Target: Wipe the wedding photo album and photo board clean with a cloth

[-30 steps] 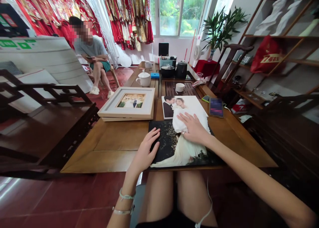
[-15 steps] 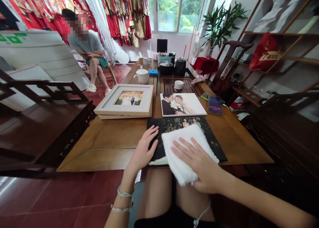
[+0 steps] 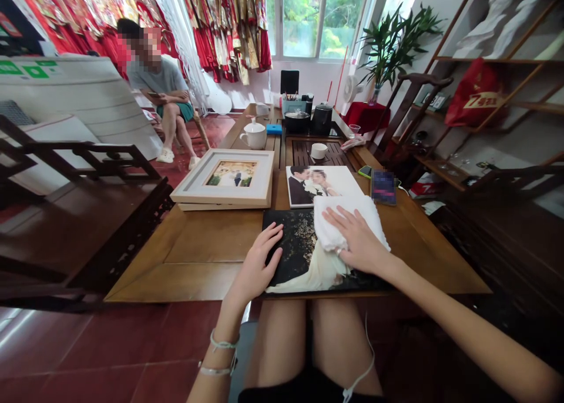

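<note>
A dark photo panel [image 3: 293, 238] lies flat on the table near its front edge, showing a pale dress with a long train against black. My left hand [image 3: 259, 259] rests on the panel's left edge, fingers stretched out and holding nothing. A folded white cloth [image 3: 374, 218] covers the panel's upper right part, and its far edge overlaps a white photo panel behind. My right hand [image 3: 359, 238] holds this cloth down, fingers laid over its top and thumb by the near edge. The cloth hides part of the dark picture.
Beyond lies a white couple-photo panel [image 3: 304, 188]. Stacked picture frames [image 3: 180, 191] stand left, phones [image 3: 383, 188] right. A lidded white cup [image 3: 254, 135], small cup [image 3: 319, 151] and black kettle [image 3: 322, 120] are farther back. A person [image 3: 165, 86] sits at the left.
My right hand has slid the white cloth away from me, from the panel's near edge to its far right, uncovering the pale dress. My left hand stays at the left edge.
</note>
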Demonstrator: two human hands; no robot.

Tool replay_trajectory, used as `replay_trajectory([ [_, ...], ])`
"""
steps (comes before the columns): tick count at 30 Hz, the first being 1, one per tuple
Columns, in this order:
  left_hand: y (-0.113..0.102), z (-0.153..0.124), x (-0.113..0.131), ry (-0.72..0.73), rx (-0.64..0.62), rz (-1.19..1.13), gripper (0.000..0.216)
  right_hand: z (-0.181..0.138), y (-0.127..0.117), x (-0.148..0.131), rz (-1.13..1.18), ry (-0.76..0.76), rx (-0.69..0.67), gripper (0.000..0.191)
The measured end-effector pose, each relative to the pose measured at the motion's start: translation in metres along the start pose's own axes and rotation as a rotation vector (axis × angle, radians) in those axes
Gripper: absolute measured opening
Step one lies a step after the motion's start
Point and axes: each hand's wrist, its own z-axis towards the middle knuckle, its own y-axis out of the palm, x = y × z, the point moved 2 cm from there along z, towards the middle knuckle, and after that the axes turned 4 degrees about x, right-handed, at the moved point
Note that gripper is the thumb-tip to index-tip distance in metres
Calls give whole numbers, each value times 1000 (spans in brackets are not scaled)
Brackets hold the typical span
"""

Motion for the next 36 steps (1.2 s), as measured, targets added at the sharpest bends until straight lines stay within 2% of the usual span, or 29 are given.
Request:
replay_trajectory([
  [5,1,0,2,-10,-4,-3,38,-60,-6,-57,51,-232,-93,102],
  [8,0,0,2,-13,-5,-6,38,-83,-12,-68,99,-293,-151,109],
  [12,-1,0,2,-3,1,-13,38,-80,-14,-42,113,-227,-108,103],
  [19,-1,0,2,-9,3,-17,38,-23,-9,34,93,22,46,78],
  [23,-1,0,1,-1,-4,-5,38,8,-6,43,65,86,39,73],
  [25,-1,-1,0,-1,-7,1,38,15,-4,34,49,78,33,74],
  [28,-1,-1,-1,4,-4,-3,38,9,-1,6,50,-16,0,81],
  [33,-2,-1,2,0,-6,0,37,-39,-6,-54,120,-265,-100,100],
  [36,-2,0,3,5,0,0,37,-69,-13,-71,175,-324,-162,108],
])
